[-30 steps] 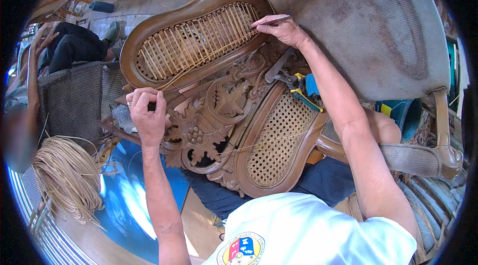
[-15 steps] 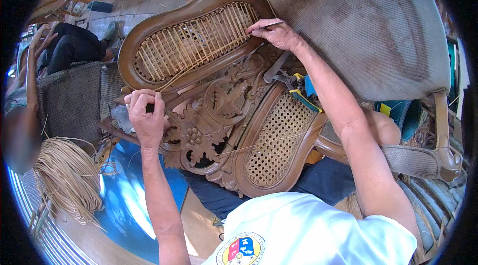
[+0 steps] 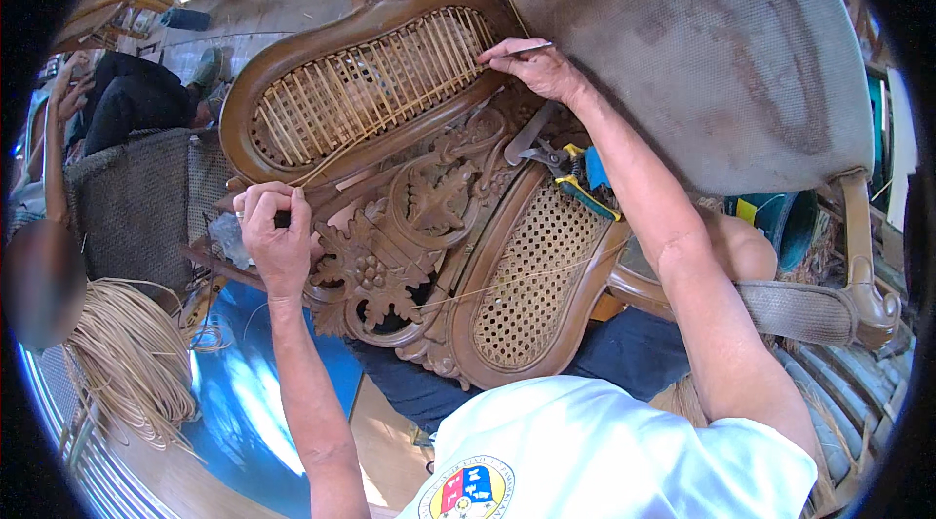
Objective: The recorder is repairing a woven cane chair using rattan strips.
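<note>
On the white shirt [image 3: 624, 451] of the person there is a round emblem [image 3: 468, 495], which the lower edge of the view cuts. Small dark letters run along its pale ring, but they are too small and curved for me to read with certainty. Inside is a shield in red and blue, with white marks. A yellow patch [image 3: 747, 210], perhaps a label, shows at the teal bucket [image 3: 798, 231]; no writing on it can be read.

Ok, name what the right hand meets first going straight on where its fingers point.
The right hand would probably meet the cane strips across the upper frame first, though its height is unclear.
</note>
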Available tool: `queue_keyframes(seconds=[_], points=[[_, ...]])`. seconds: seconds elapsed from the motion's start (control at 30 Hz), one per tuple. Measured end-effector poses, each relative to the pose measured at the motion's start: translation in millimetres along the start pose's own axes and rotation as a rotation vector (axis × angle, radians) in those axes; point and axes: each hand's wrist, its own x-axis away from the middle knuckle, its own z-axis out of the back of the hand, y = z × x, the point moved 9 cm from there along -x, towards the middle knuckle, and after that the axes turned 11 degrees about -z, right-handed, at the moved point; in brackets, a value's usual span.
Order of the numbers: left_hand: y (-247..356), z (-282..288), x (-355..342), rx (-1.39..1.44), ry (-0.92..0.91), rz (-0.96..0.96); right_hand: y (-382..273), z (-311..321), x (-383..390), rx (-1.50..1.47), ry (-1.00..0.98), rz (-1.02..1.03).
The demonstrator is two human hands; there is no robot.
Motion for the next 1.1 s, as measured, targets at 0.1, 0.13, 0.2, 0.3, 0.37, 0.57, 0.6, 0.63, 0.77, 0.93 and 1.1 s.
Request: queue_keyframes(seconds=[0.1,0.13,0.2,0.3,0.37,0.57,0.6,0.63,0.77,0.93,1.1], points=[[1,-1,0,-0.014,-0.001,-0.008,1,5,-5,-0.033,0.003,-0.018],[1,-1,1,-0.026,-0.009,-0.007,1,5,-5,-0.058,-0.013,-0.028],[0,1,1,-0.016,-0.003,-0.013,1,24,-7,-0.135,0.091,-0.001],[2,0,0,-0.005,0.003,-0.014,10,28,-7,-0.099,0.05,-0.014],[2,-1,0,-0.006,0.004,-0.009,13,24,-8,-0.063,0.038,-0.065],[1,0,0,-0.033,0.008,0.002,7,12,9,-0.02,0.091,-0.064],[1,0,0,-0.019,0.005,0.004,7,13,13,-0.056,0.12,-0.039],[1,0,0,-0.005,0.001,0.007,-1,18,15,-0.02,0.176,0.031],[0,-1,-2,-0.031,0.01,-0.001,20,6,13,-0.097,0.197,-0.041],[-1,0,1,-0.016,0.001,0.018,3,6,18,0.054,0.275,0.049],[-2,0,2,-0.04,0.011,0.011,-24,15,9,-0.113,0.222,0.135]])
